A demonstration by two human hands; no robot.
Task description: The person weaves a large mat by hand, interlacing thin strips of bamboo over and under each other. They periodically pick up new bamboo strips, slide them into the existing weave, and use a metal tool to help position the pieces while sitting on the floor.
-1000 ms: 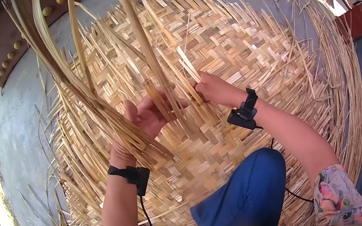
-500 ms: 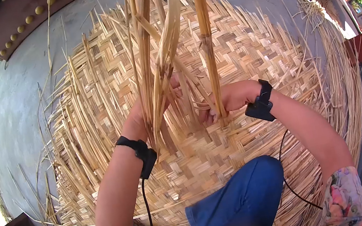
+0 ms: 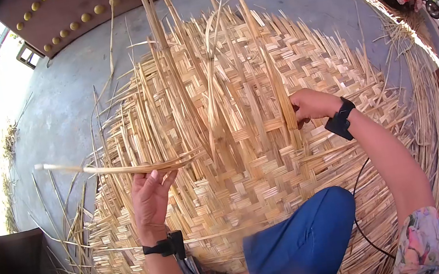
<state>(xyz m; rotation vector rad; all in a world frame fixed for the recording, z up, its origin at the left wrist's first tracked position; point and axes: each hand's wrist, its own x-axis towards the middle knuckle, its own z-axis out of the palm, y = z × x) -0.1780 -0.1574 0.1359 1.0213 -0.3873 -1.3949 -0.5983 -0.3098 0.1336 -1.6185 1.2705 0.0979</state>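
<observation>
A large woven mat (image 3: pixel 267 193) of flat split-reed strips lies on the floor in front of my knee. My left hand (image 3: pixel 151 202), palm up, grips a reed strip (image 3: pixel 110 169) between thumb and fingers. This strip lies crosswise; its pale free end sticks out to the left and its other end reaches in among the raised strips (image 3: pixel 187 104). At the right side of those standing strips, my right hand (image 3: pixel 314 104) has its fingers curled against an upright reed strip (image 3: pixel 282 96); the fingertips are partly hidden.
Loose reeds (image 3: pixel 428 106) lie along the mat's right side, and more stalks (image 3: pixel 67 222) are scattered on the left. My bent knee in blue trousers (image 3: pixel 307 233) rests over the near part of the mat. A studded brown door (image 3: pixel 85 8) stands at the far left.
My left hand has come out from the raised strips to the left, now with a crosswise strip in it. My right hand has moved right and slightly up. The head view has shifted.
</observation>
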